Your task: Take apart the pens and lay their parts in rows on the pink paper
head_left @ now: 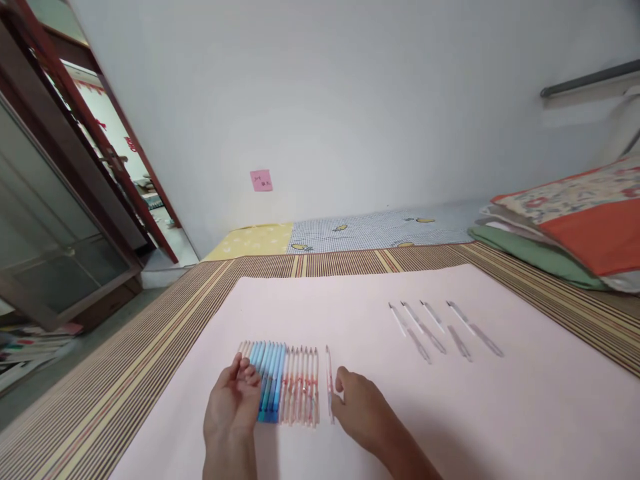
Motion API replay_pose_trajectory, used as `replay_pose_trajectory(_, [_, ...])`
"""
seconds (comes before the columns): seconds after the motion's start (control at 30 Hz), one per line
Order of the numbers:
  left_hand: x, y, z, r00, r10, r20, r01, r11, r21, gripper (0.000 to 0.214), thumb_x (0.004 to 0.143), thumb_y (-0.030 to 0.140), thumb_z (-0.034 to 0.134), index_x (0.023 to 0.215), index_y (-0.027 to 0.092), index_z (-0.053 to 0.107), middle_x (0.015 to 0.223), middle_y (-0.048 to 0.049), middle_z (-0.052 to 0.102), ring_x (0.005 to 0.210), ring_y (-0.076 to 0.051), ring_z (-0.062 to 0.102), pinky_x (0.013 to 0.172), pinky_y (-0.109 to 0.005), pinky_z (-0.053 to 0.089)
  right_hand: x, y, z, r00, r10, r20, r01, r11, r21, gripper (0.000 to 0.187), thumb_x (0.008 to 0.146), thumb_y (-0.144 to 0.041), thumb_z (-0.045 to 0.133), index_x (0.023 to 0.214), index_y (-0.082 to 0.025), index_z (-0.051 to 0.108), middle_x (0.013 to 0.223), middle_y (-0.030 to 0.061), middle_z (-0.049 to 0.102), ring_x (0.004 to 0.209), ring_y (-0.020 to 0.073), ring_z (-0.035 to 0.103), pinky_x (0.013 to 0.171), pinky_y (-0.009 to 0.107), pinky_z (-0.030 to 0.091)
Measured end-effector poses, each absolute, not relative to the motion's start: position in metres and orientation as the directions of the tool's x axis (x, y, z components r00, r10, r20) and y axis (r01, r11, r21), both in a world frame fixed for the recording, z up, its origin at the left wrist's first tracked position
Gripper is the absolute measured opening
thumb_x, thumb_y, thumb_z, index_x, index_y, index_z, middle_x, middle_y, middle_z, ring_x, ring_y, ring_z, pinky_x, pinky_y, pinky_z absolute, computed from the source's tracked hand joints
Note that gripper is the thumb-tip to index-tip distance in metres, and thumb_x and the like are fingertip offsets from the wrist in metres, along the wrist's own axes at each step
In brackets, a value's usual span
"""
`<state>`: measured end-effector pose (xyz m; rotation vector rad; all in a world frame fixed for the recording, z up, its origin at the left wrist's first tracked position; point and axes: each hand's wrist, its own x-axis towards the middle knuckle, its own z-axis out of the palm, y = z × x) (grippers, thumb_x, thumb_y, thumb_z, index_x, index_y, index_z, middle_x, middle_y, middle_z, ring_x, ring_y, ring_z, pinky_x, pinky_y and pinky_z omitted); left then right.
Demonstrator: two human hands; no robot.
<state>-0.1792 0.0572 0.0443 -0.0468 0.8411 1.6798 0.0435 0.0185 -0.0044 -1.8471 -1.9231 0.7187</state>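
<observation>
A tight row of pens (283, 383) lies on a pale pink sheet (350, 313): blue ones on the left, white and pink ones on the right. My left hand (235, 400) rests flat against the row's left side, fingers stretched over the blue pens. One more pink pen (329, 383) lies a little apart at the row's right end. My right hand (359, 403) touches that pen from the right with loosely curled fingers and grips nothing.
Several clear pens (440, 327) lie scattered on the sheet to the far right. A striped mat (150, 333) lies under the sheet. Folded bedding (565, 227) is stacked at right, a glass-door cabinet (55, 247) stands left, a pink note (261, 180) is on the wall.
</observation>
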Motion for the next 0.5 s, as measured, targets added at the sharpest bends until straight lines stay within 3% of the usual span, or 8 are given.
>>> replay_pose_trajectory(0.1, [-0.169, 0.057, 0.044, -0.304, 0.831, -0.466, -0.851, -0.017, 0.525, 0.014, 0.081, 0.001, 0.05, 0.079, 0.013, 0.057, 0.066, 0.0013, 0.049, 0.047, -0.006, 0.044, 0.04, -0.015, 0.036, 0.04, 0.02, -0.002, -0.044, 0.994, -0.103, 0.844, -0.018, -0.536, 0.013, 0.081, -0.03, 0.057, 0.09, -0.021, 0.059, 0.09, 0.0085, 0.072, 0.082, 0.0249, 0.066, 0.065, 0.03, 0.037])
replay_pose_trajectory(0.27, [-0.148, 0.06, 0.04, -0.295, 0.839, -0.457, -0.83, 0.012, 0.558, 0.015, 0.083, 0.002, 0.049, 0.078, 0.013, 0.058, 0.065, 0.0002, 0.051, 0.047, -0.007, 0.047, 0.039, -0.015, 0.037, 0.04, 0.027, -0.004, -0.004, 0.992, -0.125, 0.893, -0.052, -0.446, 0.017, 0.085, -0.017, 0.049, 0.093, -0.018, 0.065, 0.093, 0.0123, 0.074, 0.086, 0.0275, 0.07, 0.069, 0.033, 0.043])
replay_pose_trajectory(0.43, [-0.12, 0.059, 0.043, -0.28, 0.839, -0.466, -0.813, 0.051, 0.581, 0.016, 0.085, 0.002, 0.048, 0.079, 0.012, 0.059, 0.063, 0.0006, 0.053, 0.046, -0.006, 0.048, 0.039, -0.013, 0.038, 0.057, 0.031, -0.007, 0.03, 0.997, -0.073, 0.885, -0.061, -0.462, 0.024, 0.084, -0.033, 0.059, 0.101, -0.017, 0.065, 0.098, 0.0132, 0.075, 0.091, 0.0308, 0.071, 0.075, 0.036, 0.048])
replay_pose_trajectory(0.5, [-0.108, 0.058, 0.045, -0.267, 0.842, -0.469, -0.809, 0.068, 0.584, 0.017, 0.085, 0.001, 0.049, 0.079, 0.013, 0.06, 0.062, 0.0007, 0.054, 0.045, -0.006, 0.049, 0.039, -0.013, 0.039, 0.062, 0.031, -0.008, 0.03, 0.998, -0.06, 0.888, -0.054, -0.457, 0.022, 0.084, -0.03, 0.059, 0.1, -0.018, 0.065, 0.097, 0.012, 0.075, 0.091, 0.0297, 0.071, 0.075, 0.035, 0.049])
